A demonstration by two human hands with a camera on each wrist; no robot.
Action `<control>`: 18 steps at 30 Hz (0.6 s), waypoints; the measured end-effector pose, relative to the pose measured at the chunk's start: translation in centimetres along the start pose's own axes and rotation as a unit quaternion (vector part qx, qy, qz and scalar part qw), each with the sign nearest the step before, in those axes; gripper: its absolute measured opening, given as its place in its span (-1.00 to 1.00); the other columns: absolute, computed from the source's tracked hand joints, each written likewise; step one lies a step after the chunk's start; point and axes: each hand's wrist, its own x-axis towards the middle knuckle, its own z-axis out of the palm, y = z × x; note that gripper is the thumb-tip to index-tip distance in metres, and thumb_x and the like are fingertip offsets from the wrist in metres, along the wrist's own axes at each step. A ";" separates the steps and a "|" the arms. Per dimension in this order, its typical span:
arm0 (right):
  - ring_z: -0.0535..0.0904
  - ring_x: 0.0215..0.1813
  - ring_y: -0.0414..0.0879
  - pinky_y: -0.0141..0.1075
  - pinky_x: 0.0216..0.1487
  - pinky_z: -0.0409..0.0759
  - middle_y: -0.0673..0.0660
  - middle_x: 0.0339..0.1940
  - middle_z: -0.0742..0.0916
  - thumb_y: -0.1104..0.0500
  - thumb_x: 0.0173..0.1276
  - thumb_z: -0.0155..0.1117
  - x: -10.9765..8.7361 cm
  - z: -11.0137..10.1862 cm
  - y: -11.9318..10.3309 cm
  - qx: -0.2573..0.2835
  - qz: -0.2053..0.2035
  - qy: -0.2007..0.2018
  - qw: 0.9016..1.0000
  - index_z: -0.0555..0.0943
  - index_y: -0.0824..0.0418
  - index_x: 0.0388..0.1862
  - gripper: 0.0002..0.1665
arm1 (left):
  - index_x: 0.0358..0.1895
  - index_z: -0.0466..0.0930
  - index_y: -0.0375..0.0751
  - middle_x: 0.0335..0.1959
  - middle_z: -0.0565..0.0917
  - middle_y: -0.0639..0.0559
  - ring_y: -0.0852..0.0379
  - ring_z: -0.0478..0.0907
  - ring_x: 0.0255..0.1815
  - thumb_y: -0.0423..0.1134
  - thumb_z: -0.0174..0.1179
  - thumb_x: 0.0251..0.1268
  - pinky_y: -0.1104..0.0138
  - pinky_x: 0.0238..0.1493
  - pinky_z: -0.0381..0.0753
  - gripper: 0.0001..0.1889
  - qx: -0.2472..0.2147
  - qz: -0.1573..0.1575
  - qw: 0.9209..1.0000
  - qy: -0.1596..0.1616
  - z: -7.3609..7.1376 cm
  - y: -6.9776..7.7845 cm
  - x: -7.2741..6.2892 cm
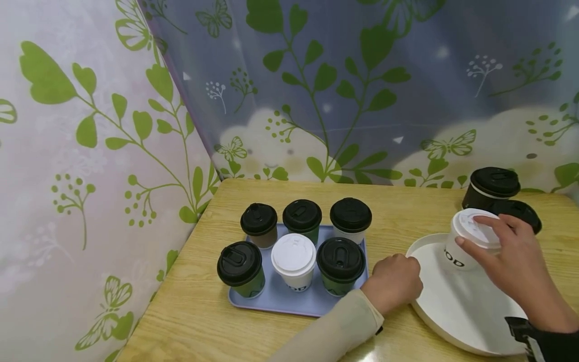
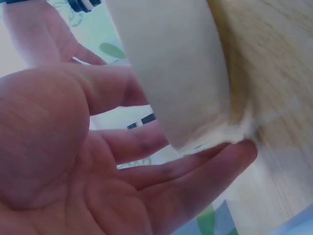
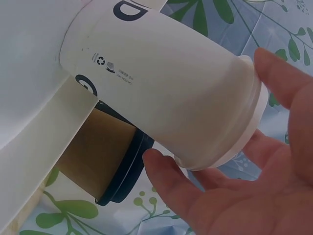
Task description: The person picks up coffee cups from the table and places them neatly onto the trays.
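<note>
A white paper cup [image 1: 466, 246] with a white lid stands on the far part of a round white tray [image 1: 461, 306]. Around its lid curve the thumb and fingers of my right hand [image 1: 515, 261]; the right wrist view shows fingertips of that hand [image 3: 234, 156] at the lid's edge. My left hand [image 1: 393, 281] grips the tray's left rim. Close up in the left wrist view, the left hand [image 2: 127, 161] has its fingers beneath the tray's wall [image 2: 176, 63], which hides part of them.
Left of the round tray, a blue rectangular tray [image 1: 280, 304] carries several lidded cups, including a white-lidded cup [image 1: 294, 259] at front middle. Behind the right hand stand a black-lidded cup [image 1: 490, 186] and another black lid [image 1: 520, 213]. Patterned curtains [image 1: 316, 100] border the wooden table [image 1: 181, 301].
</note>
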 end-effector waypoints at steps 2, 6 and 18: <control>-0.01 0.49 0.63 0.56 0.27 0.07 0.73 0.46 0.15 -0.13 0.52 0.30 0.0 -0.1 0.0 -0.002 0.000 0.001 1.000 0.38 0.44 0.37 -0.23 | -0.50 0.59 0.04 -0.49 0.55 0.15 0.23 0.43 -0.55 -0.12 0.22 0.45 0.29 -0.63 0.43 -0.74 0.005 0.008 1.000 -0.021 -0.3 -0.1 -0.2; -0.03 0.50 0.65 0.57 0.30 0.01 0.72 0.48 0.13 -0.14 0.51 0.30 -0.1 -0.2 0.1 -0.004 -0.005 -0.001 1.000 0.37 0.44 0.39 -0.20 | -0.52 0.59 0.05 -0.50 0.54 0.17 0.23 0.43 -0.55 -0.13 0.20 0.46 0.30 -0.61 0.44 -0.72 0.010 0.023 0.999 -0.046 -0.5 -0.2 -0.6; -0.06 0.57 0.56 0.46 0.46 -0.09 0.66 0.51 0.14 -0.27 0.54 0.17 -2.7 -2.5 0.2 -0.058 0.068 0.018 0.996 0.20 0.47 0.53 -0.02 | -0.48 0.57 0.06 -0.48 0.54 0.21 0.24 0.46 -0.50 -0.09 0.17 0.49 0.28 -0.53 0.47 -0.73 0.025 0.046 0.992 -0.119 -1.1 0.6 -1.8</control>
